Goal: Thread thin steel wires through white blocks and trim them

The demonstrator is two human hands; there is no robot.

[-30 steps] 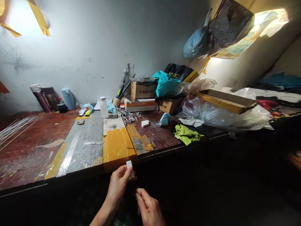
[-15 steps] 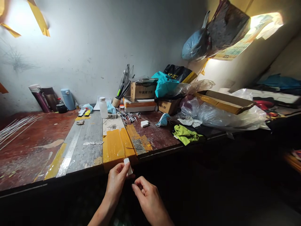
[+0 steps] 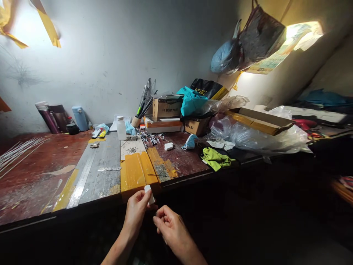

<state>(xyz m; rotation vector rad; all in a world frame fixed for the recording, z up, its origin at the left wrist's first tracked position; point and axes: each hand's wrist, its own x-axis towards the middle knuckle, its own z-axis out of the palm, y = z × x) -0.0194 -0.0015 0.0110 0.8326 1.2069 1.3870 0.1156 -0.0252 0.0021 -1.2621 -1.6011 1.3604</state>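
Observation:
My left hand pinches a small white block-like piece between thumb and fingers, just off the bench's front edge. Its exact kind I cannot make out. Close by on the right, my right hand has thumb and fingertips pressed together; whatever lies between them, if anything, is too small to name. Behind my left hand, a thin pale line runs over the yellow tape on the bench, and I cannot tell whether it joins the white piece. Dark thin rods lie beside the tape.
A metal ruler lies at left near pale sticks. Farther back are a white bottle, small black-and-white parts, white pieces and cartons. A blue mask and green cloth lie at right.
The view has shifted slightly. My right hand has moved a little left, nearer my left hand. The left hand keeps its grip on the white piece.

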